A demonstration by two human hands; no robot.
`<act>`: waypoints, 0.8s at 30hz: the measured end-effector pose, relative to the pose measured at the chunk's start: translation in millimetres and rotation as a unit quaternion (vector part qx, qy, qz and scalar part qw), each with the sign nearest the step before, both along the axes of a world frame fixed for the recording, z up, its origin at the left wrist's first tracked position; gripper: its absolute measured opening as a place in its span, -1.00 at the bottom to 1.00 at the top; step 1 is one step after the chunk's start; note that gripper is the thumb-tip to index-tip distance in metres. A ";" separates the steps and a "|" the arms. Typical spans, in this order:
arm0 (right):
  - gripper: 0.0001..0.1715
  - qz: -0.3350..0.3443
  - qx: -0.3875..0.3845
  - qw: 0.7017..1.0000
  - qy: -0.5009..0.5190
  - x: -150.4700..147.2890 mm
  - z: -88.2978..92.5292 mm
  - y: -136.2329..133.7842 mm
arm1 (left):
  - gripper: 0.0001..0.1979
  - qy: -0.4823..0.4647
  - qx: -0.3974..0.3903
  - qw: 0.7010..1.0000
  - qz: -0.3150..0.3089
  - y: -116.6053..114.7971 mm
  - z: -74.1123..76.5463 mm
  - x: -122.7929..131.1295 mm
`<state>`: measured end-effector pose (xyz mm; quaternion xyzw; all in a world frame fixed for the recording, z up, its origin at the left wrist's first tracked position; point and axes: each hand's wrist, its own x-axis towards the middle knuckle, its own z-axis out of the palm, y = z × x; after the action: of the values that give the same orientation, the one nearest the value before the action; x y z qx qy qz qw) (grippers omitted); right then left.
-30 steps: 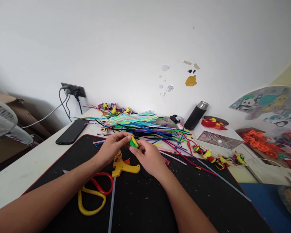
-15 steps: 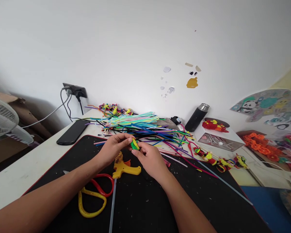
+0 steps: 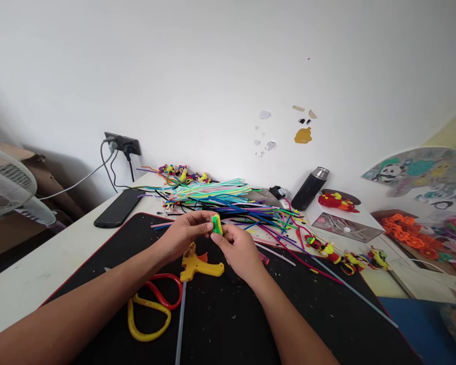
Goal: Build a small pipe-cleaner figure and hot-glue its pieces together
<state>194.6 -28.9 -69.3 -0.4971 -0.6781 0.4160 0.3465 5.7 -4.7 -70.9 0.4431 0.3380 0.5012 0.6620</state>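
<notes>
Between my two hands I hold a small green and yellow fuzzy piece, which looks like bent pipe cleaner. The fingertips of my left hand pinch its left side. My right hand grips it from the right and below. Under my hands a yellow hot glue gun lies on the black mat, a long glue stick running from its back. Left of it are scissors with one red and one yellow handle, partly covered by my left forearm.
Behind my hands lies a heap of coloured pipe cleaners. Small fuzzy figures lie at the right, others at the back left. A black phone, a dark flask, a white box and a fan stand or lie around.
The green and yellow piece has been turned more upright between my fingers. Both hands stay close together around it, and the whole view has shifted slightly.
</notes>
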 end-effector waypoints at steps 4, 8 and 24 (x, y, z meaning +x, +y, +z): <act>-0.69 0.004 0.005 1.000 -0.001 -0.6 -0.2 -0.9 | -0.59 0.022 0.004 1.000 -0.007 0.2 -2.0 -0.3; -0.70 0.012 0.015 1.000 -0.001 0.0 1.9 -1.6 | -0.65 0.031 0.014 0.999 -0.010 -0.3 -3.0 0.0; -0.46 -0.056 -0.014 0.990 0.129 9.8 9.6 7.3 | -0.61 0.135 0.050 0.990 -0.002 -8.5 6.7 3.1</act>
<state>204.4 -21.6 -59.7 -0.4809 -0.5933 0.4659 0.4469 8.9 -13.2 -64.2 0.5397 0.3981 0.4518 0.5884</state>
